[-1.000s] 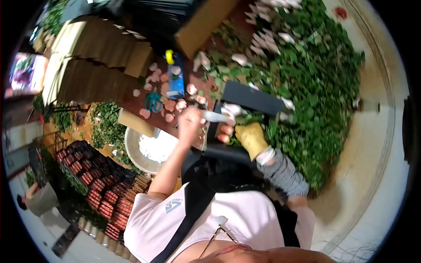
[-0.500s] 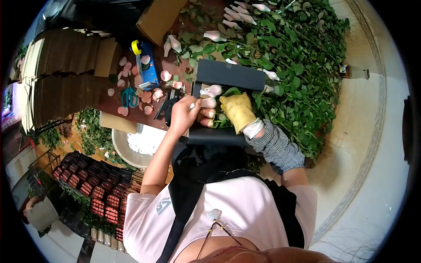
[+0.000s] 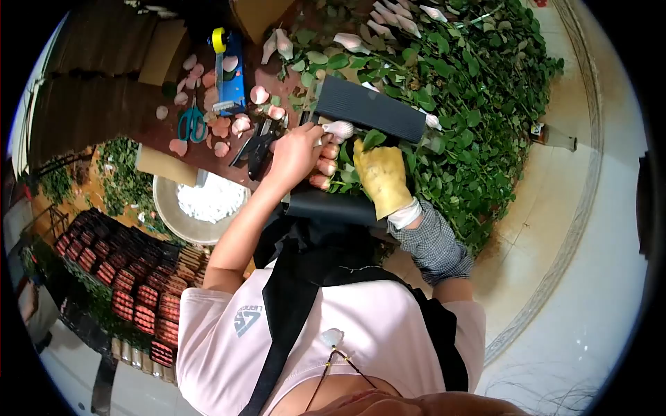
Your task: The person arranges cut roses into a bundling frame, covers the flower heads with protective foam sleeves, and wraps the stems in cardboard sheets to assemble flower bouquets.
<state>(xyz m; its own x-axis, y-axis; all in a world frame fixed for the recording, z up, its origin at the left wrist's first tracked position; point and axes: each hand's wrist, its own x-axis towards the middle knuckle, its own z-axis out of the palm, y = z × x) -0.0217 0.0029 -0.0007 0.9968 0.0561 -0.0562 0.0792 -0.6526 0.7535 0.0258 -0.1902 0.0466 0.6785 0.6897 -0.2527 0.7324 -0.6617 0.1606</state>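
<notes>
My left hand (image 3: 297, 158) is bare, with fingers pinched at the left end of a white netted rose bud (image 3: 338, 129). Below that bud, several uncovered pink rose buds (image 3: 323, 168) lie in a row beside my fingers. My right hand (image 3: 381, 173), in a yellow glove, is closed around leafy stems just right of the buds; a green leaf (image 3: 374, 138) sticks out above its fingers. Both hands are over a black stand, between its ribbed dark block (image 3: 371, 109) and its padded front edge (image 3: 333, 206). The glove hides most of the held stems.
A big heap of leafy stems (image 3: 479, 132) covers the right side. Left lie teal scissors (image 3: 192, 125), a blue tape dispenser (image 3: 232, 80), loose petals and a black tool (image 3: 259, 151). A bowl of white nets (image 3: 208, 200) and racks of red bundles (image 3: 132, 284) stand lower left.
My left hand has gone from stretching a white net over a bud to pinching beside the netted bud. My gloved hand stays beside the buds. The whole view has shifted.
</notes>
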